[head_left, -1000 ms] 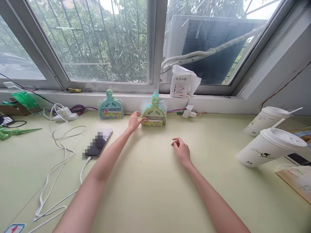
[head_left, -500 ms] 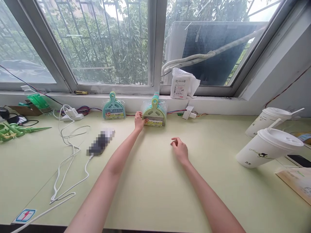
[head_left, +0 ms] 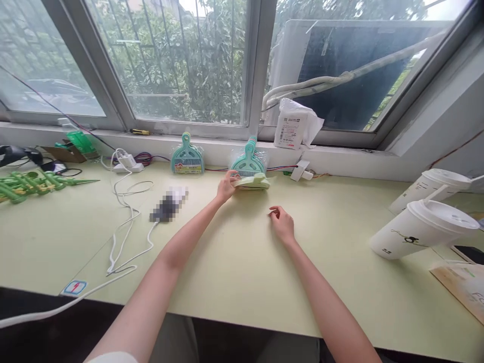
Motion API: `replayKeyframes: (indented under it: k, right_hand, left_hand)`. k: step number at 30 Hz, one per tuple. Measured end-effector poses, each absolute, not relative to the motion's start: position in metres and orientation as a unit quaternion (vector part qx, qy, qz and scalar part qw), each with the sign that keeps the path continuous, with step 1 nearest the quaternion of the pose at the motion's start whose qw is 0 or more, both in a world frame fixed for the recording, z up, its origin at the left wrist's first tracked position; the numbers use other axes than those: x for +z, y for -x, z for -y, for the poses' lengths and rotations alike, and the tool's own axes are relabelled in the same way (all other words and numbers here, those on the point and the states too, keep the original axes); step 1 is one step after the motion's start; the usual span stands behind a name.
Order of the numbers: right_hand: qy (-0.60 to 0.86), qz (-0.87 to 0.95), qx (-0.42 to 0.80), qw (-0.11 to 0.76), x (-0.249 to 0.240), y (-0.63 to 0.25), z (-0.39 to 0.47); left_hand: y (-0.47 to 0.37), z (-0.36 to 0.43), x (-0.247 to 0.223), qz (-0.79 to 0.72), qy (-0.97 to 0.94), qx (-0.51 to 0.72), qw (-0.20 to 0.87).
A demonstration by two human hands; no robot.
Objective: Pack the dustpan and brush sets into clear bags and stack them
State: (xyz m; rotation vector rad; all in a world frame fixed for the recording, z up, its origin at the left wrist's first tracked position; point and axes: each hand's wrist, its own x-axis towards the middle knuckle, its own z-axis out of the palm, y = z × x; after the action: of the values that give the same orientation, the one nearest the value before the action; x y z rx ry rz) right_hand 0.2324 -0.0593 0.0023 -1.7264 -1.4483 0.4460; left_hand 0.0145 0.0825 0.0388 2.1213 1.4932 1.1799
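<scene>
Near the back of the pale green table, my left hand [head_left: 226,186] grips the left side of a yellow-green dustpan set [head_left: 252,182], which is tipped toward me. Just behind it stands a stack of teal dustpan sets [head_left: 248,160] in clear wrap, leaning on the sill wall. A separate teal dustpan set [head_left: 187,157] with a brush and a yellow label stands farther left. My right hand [head_left: 282,222] hovers over or rests on the table to the right, its fingers curled; whether anything is between them is too small to tell.
A blurred phone [head_left: 169,204] with a white cable [head_left: 132,224] lies left. Green plastic pieces [head_left: 38,185] are at the far left. Two lidded white cups [head_left: 412,234] and a paper bag [head_left: 463,287] stand right. A white package [head_left: 294,126] sits on the sill.
The yellow-green set has come away from the stack front and tipped forward in my left hand, exposing a teal one. The camera view has shifted; my right hand stays curled.
</scene>
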Motion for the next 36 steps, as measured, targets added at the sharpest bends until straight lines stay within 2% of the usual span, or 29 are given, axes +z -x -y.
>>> replayKeyframes:
  k: [3,6,10,15,18,23,25,29,36]
  right_hand:
    - [0.648,0.614,0.124,0.434,0.000,-0.231,0.059]
    - [0.599,0.677,0.048,0.425,0.003,-0.225,0.065]
    - [0.538,0.737,0.021,0.409,0.014,-0.214,0.077]
    - [0.519,0.689,0.030,0.505,0.022,-0.206,0.086]
    - [0.550,0.615,0.094,0.557,0.022,-0.207,0.087]
    - [0.522,0.473,0.394,0.590,0.013,-0.212,0.082]
    - [0.490,0.430,0.463,0.601,0.008,-0.216,0.078]
    - [0.464,0.402,0.485,0.622,0.005,-0.227,0.073]
    - [0.484,0.423,0.486,0.592,0.016,-0.229,0.080]
  left_hand:
    - [-0.016,-0.047,0.044,-0.480,-0.796,0.338,0.149]
    - [-0.021,-0.015,0.047,-0.466,-0.794,0.352,0.169]
    - [-0.033,0.016,0.051,-0.427,-0.725,0.449,0.299]
    - [-0.038,0.041,0.048,-0.387,-0.587,0.514,0.491]
    - [-0.030,0.050,0.039,-0.379,-0.508,0.522,0.570]
    - [-0.019,0.060,0.029,-0.312,-0.502,0.537,0.602]
    - [-0.020,0.062,0.029,-0.293,-0.528,0.512,0.611]
    - [-0.019,0.055,0.027,-0.334,-0.521,0.467,0.631]
    - [-0.001,0.030,0.020,-0.411,-0.430,0.534,0.601]
